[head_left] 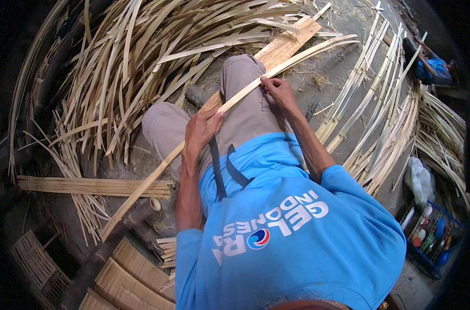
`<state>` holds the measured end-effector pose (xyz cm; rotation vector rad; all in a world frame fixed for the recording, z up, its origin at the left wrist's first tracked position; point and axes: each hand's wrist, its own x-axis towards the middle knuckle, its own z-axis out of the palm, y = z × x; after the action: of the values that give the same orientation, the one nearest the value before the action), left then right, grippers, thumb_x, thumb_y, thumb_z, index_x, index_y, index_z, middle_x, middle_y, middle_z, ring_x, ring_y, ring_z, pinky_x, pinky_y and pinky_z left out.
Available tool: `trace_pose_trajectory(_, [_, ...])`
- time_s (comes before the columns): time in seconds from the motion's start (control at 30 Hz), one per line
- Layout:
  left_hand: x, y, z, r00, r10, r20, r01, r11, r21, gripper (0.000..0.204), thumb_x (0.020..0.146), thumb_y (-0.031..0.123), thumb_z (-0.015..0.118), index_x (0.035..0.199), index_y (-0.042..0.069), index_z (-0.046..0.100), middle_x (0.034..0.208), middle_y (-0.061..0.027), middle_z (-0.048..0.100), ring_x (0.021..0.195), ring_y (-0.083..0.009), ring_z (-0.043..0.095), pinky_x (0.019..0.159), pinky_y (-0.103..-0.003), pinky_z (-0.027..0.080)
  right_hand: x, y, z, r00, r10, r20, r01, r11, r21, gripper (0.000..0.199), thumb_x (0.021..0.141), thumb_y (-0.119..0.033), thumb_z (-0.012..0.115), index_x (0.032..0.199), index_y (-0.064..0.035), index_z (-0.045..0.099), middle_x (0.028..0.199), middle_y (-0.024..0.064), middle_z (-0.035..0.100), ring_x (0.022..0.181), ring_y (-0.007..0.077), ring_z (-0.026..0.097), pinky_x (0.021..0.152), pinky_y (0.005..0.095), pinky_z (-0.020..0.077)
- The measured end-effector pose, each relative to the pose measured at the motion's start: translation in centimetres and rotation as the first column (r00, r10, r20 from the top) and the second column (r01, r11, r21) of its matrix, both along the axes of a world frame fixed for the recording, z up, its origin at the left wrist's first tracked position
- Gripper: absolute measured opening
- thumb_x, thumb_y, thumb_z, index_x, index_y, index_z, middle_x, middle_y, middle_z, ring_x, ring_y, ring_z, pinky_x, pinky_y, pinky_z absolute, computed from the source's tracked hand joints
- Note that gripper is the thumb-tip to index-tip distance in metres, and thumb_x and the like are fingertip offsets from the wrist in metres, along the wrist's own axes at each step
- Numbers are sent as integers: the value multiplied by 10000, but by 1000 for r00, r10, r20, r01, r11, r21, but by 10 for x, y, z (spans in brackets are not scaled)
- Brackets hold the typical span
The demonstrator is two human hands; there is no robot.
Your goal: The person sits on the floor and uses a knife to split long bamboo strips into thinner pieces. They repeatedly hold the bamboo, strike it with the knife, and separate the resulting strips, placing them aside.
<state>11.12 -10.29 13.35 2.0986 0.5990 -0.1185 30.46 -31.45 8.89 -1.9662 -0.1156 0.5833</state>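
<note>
A long, pale bamboo strip runs slantwise over my lap, from the lower left up to the far right. My left hand is closed around it near my left knee. Farther along, my right hand pinches the strip's near edge between thumb and fingers; whether it also holds something small is hidden. Beneath the strip, a wooden board slants away past my right knee, partly covered by my leg. Two dark straps hang at my waist, below my left hand.
A big heap of split bamboo strips covers the far left. More strips fan out at right. Flat slats lie at left, above woven panels. A crate with bottles and another person are at far right.
</note>
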Motion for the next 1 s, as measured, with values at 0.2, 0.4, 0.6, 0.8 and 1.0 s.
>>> trace_pose_trajectory(0.2, [-5, -6, -22, 989, -33, 144, 4, 980, 199, 393, 891, 483, 644, 1126, 186, 747, 1006, -158, 723, 916, -368, 689, 809, -438, 551, -8, 0, -27, 973, 14, 231, -10, 1000, -21, 328, 947, -286, 586, 861, 17, 676, 738, 50, 626, 702, 130, 544, 658, 305, 452])
trace_pose_trajectory(0.4, [-18, -7, -26, 964, 80, 253, -125, 978, 168, 390, 879, 502, 639, 1081, 190, 756, 1009, -141, 727, 925, -362, 687, 825, -463, 550, 30, -53, -30, 820, 11, 572, 166, 952, -257, 318, 984, -272, 585, 1049, 34, 641, 998, 158, 633, 930, 265, 583, 818, 366, 463])
trace_pose_trajectory(0.6, [-22, -8, -37, 954, -11, 298, -71, 962, 263, 433, 829, 548, 673, 1039, 177, 747, 1013, -84, 736, 968, -311, 690, 826, -445, 561, 55, -51, 7, 488, 620, 614, -185, 761, -622, 784, 852, -204, 721, 1529, -245, 328, 1601, 207, 174, 1435, 445, 281, 1120, 554, 335])
trace_pose_trajectory(0.8, [-32, -8, -40, 941, -53, 335, -29, 972, 235, 519, 790, 576, 712, 1100, 160, 731, 1022, -72, 733, 956, -299, 685, 845, -430, 548, 102, -35, -8, 58, 841, 538, -263, 533, -804, 340, 836, -127, 715, 1158, -102, 609, 1321, 204, 556, 1273, 415, 480, 1083, 532, 367])
trace_pose_trajectory(1.0, [-64, -4, 4, 714, 171, 679, -518, 782, 347, 340, 796, 401, 784, 957, 105, 743, 845, -64, 688, 802, -261, 659, 728, -402, 516, 111, -24, -25, 130, 830, 543, -440, 539, -718, 272, 942, -191, 653, 781, -15, 523, 724, 183, 557, 752, 398, 567, 970, 517, 443])
